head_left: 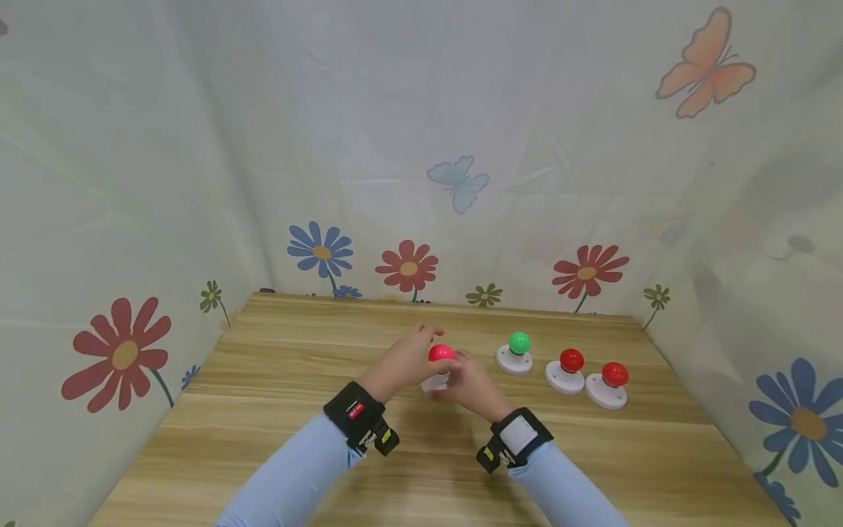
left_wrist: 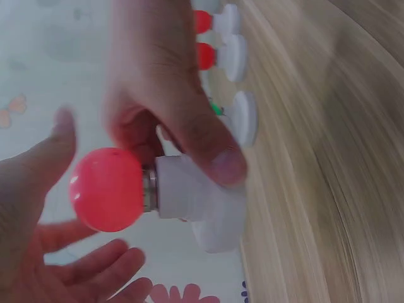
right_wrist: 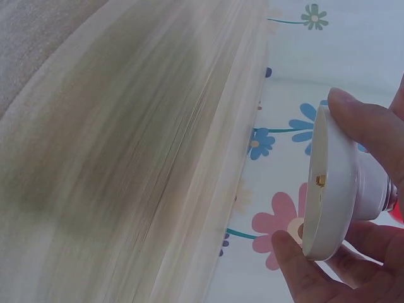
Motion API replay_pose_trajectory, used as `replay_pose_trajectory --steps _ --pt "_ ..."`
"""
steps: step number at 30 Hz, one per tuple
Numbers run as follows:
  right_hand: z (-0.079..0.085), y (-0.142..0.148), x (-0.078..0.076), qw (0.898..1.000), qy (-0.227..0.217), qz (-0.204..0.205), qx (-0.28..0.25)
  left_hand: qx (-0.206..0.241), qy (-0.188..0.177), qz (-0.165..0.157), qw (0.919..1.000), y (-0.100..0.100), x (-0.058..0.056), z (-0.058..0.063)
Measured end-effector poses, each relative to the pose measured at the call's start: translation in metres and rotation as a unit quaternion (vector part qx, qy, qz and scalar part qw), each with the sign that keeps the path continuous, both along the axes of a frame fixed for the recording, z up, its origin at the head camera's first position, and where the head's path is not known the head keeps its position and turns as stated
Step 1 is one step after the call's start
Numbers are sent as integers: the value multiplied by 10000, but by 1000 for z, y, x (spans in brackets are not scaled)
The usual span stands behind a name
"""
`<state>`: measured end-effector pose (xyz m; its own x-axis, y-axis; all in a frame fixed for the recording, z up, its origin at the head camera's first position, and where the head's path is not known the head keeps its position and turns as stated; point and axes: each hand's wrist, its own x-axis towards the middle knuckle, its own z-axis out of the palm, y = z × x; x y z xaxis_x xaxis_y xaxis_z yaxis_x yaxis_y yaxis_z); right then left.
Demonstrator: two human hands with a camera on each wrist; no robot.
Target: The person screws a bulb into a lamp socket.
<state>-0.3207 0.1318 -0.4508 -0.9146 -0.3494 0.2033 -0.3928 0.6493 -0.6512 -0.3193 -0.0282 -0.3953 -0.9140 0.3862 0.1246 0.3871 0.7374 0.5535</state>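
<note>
A red light bulb sits in a white lamp holder, with part of its metal screw base showing between them. The holder is raised off the table and tipped on its side in the left wrist view. My right hand grips the holder, thumb on one side of its round base and fingers on the other. Around the bulb, my left hand has its thumb and fingers spread; the thumb is apart from the glass. Whether a left finger touches the bulb's lower side I cannot tell.
To the right on the wooden table stand a green bulb and two red bulbs, each in a white round holder. A flower-patterned curtain hangs behind the table and along both sides.
</note>
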Motion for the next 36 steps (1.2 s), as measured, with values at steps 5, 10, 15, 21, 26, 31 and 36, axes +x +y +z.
replay_pose_trajectory --steps 5,10,15,21,26,31,36 --pt "0 0 3 9996 236 118 61 -583 594 510 9952 5 5 -5" --pt "-1 0 2 9997 190 100 81 -635 743 596 9934 7 7 -7" --pt "-2 0 1 10000 -13 19 -49 -644 653 567 9942 8 7 -5" --pt "-3 1 0 10000 -18 -28 -63 -580 417 303 9970 8 5 0" --pt "-6 1 0 10000 73 -61 -10 -406 239 -253 9986 6 3 5" --pt "-7 0 -1 9998 84 -65 183 -221 -128 -471 9986 1 7 10" --pt "-8 1 -2 9999 104 46 106 -233 -247 -507 9981 -1 7 11"
